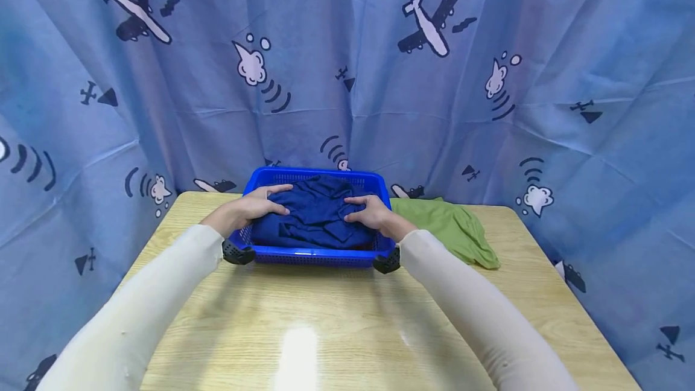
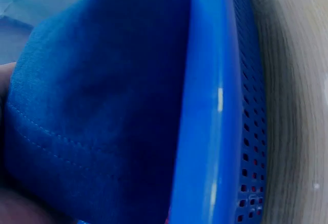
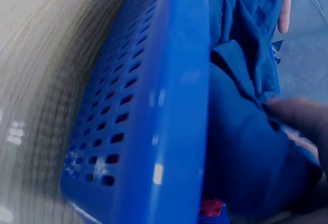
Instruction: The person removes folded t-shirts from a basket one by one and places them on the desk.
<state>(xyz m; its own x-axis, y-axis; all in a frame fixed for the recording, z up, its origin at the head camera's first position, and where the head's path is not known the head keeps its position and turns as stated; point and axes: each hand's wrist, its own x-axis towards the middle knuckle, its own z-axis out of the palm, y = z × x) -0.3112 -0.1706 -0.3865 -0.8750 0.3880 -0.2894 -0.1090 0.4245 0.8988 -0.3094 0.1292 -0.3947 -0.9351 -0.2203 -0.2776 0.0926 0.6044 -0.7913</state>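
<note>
A dark blue garment [image 1: 320, 213] lies bunched in a blue plastic basket [image 1: 315, 253] at the far side of the table. My left hand [image 1: 252, 205] holds the garment's left side, thumb and forefinger apart with fabric between them. On the opposite side my right hand [image 1: 374, 213] grips it, its thumb [image 3: 294, 114] against the folds in the right wrist view. A double row of stitching shows on the fabric [image 2: 102, 96] in the left wrist view. The other fingers are mostly hidden by the cloth and basket.
A green cloth [image 1: 447, 225] lies crumpled on the table to the basket's right. Something red [image 3: 211, 207] shows beneath the garment inside the basket. The wooden table [image 1: 347, 312] stretches toward me; a blue patterned curtain [image 1: 315, 77] hangs behind it.
</note>
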